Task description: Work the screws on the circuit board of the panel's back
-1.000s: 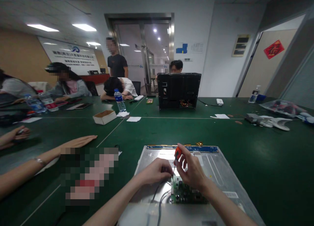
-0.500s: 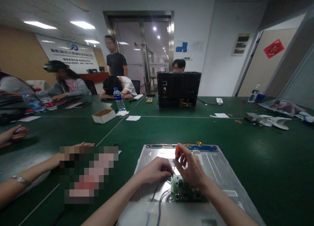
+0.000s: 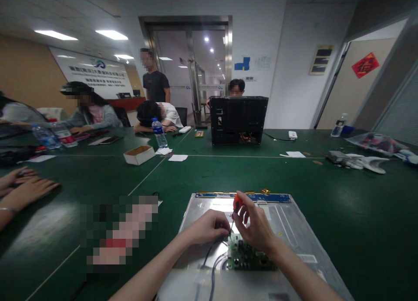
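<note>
Screwdriver [image 3: 237, 202] steady, co-worker's hand [image 3: 30, 191] drawn back

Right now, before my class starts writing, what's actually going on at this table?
The person's right hand holds a small orange-and-black screwdriver, angled down towards the upper-left corner of a green circuit board. The left hand is bent close beside its lower end; whether it pinches anything is unclear. The board rests on a flat silver metal panel on a green table.
</note>
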{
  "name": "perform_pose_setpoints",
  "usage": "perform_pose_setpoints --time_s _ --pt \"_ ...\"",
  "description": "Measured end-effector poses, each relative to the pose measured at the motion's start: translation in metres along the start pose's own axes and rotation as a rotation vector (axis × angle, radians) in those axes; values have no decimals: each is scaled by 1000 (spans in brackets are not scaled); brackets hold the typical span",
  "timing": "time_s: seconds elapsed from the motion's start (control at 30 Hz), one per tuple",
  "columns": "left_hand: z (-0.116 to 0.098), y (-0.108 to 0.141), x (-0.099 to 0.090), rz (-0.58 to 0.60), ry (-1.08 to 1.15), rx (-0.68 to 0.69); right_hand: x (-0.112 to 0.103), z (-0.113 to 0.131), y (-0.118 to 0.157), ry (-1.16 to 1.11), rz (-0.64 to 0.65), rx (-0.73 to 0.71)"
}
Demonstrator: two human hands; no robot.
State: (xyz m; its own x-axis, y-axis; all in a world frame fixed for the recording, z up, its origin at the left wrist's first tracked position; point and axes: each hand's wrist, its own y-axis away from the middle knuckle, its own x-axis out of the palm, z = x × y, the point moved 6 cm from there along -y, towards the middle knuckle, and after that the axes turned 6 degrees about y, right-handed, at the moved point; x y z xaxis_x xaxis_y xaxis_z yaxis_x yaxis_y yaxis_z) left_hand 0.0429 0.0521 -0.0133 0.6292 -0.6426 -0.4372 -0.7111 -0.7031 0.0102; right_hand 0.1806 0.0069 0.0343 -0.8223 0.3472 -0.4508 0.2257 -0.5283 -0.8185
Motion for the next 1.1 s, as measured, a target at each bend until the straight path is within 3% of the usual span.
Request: perform_pose_setpoints --time_s 0.8,1.1 --pt "4 -1 0 5 14 23 -1 0 0 35 -31 -17" --pt "4 -1 1 23 -15 22 -1 1 -2 -14 28 -5"
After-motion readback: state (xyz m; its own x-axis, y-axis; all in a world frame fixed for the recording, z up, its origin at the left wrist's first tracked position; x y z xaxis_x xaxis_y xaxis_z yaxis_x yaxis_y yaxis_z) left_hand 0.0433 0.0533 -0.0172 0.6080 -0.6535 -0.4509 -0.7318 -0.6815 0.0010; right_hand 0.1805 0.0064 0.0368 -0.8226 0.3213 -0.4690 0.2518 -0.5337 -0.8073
